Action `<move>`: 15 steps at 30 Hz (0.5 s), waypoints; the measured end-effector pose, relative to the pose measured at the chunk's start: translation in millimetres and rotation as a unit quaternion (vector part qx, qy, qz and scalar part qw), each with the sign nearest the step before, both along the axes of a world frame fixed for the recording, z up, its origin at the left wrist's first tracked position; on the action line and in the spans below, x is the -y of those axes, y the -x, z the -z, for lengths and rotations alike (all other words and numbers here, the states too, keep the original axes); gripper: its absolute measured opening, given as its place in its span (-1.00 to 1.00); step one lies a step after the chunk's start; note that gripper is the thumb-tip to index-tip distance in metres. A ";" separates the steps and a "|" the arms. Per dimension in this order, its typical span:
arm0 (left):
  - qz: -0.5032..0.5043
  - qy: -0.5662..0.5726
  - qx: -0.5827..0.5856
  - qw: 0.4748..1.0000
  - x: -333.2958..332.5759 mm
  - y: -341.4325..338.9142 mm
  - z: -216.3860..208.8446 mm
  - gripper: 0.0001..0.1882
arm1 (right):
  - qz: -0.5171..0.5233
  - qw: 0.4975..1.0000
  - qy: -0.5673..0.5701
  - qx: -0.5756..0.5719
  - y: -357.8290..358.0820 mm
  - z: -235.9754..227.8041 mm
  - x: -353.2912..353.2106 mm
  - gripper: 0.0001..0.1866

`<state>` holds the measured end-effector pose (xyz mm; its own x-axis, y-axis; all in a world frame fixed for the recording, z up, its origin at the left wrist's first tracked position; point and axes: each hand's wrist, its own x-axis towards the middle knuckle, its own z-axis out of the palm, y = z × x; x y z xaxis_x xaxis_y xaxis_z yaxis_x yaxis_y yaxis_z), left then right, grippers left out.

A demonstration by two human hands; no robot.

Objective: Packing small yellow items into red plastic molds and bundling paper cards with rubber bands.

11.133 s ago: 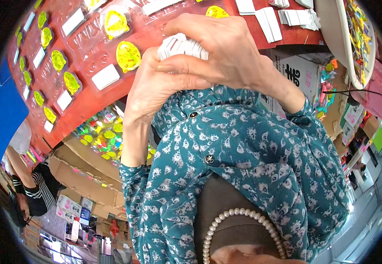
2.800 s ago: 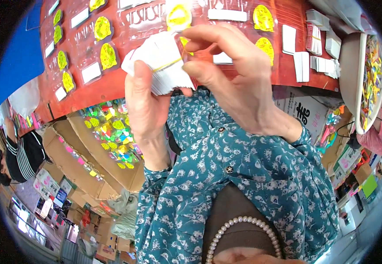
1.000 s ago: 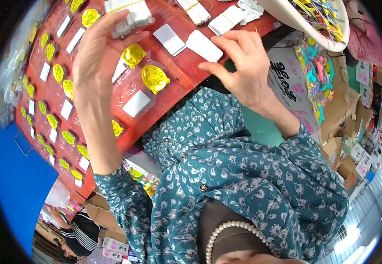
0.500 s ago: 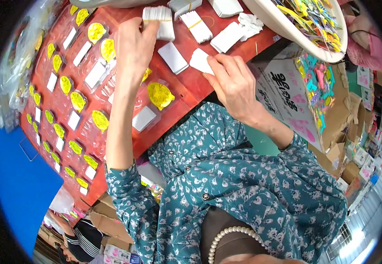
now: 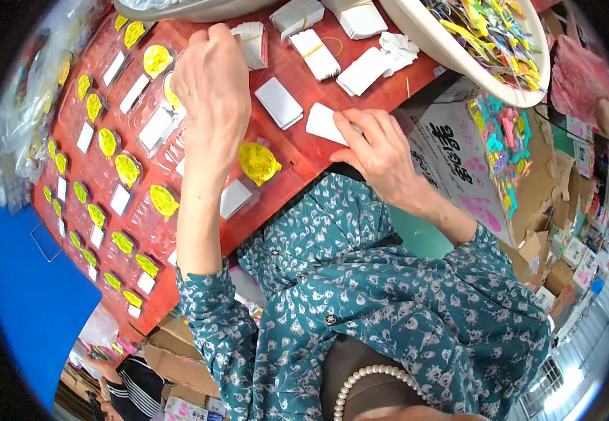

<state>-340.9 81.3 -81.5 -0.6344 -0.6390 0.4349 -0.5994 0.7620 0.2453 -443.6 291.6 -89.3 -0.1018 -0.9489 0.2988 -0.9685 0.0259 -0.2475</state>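
My right hand (image 5: 381, 147) is closed on a small stack of white cards (image 5: 327, 123) at the table's near edge, pinching its right end. My left hand (image 5: 212, 91) hovers over the left part of the table with its fingers curled. Whatever its fingertips hold, if anything, is hidden behind the hand. Just right of it stands a stack of white cards (image 5: 254, 46) on edge. Another white stack (image 5: 278, 103) lies flat between my hands. Left of my left arm, clear plastic trays (image 5: 157, 128) stand in rows, with yellow round pieces (image 5: 127, 170) and white cards in them.
Several more white card stacks (image 5: 315, 56), some banded, lie at the back beside crumpled white paper (image 5: 399, 53). A pale basin (image 5: 416, 42) of colourful pieces stands at the back right. Below it is a cardboard box (image 5: 451, 154). Another person's dark striped sleeve (image 5: 143, 382) shows at lower left.
My left hand has drawn off the upright card stack, toward the left and nearer me, its fingers curling in. My right hand, still holding the cards, has shifted slightly nearer me.
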 end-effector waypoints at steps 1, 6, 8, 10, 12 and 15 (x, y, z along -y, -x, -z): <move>0.036 0.018 -0.054 0.998 -2.3 3.4 -1.9 -0.92 | -0.008 1.000 -0.013 0.002 0.6 -1.1 -1.4 -0.43; 0.269 -0.015 -0.112 0.956 -23.2 14.4 -10.3 -0.78 | -0.054 0.998 -0.035 -0.003 6.8 -7.0 0.7 -0.43; 0.284 -0.062 -0.077 0.954 -29.8 19.7 -2.1 -0.72 | -0.074 0.996 -0.042 -0.026 13.2 -7.7 1.9 -0.46; 0.283 -0.054 -0.034 0.957 -29.3 22.3 10.8 -0.69 | -0.092 0.993 -0.048 -0.048 15.8 -7.3 2.0 -0.48; 0.287 -0.042 -0.054 0.955 -30.0 25.0 15.2 -0.71 | -0.108 0.993 -0.036 -0.016 15.7 -6.4 2.4 -0.53; 0.315 -0.028 -0.052 0.947 -27.8 25.6 19.5 -0.71 | -0.126 0.990 -0.055 -0.023 19.6 -9.9 1.2 -0.55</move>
<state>-366.5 109.1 -101.0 -0.8529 -0.1715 0.4931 0.0000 0.9445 0.3284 -463.2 290.4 -79.4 0.1539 -0.9695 0.1907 -0.9578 -0.1938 -0.2123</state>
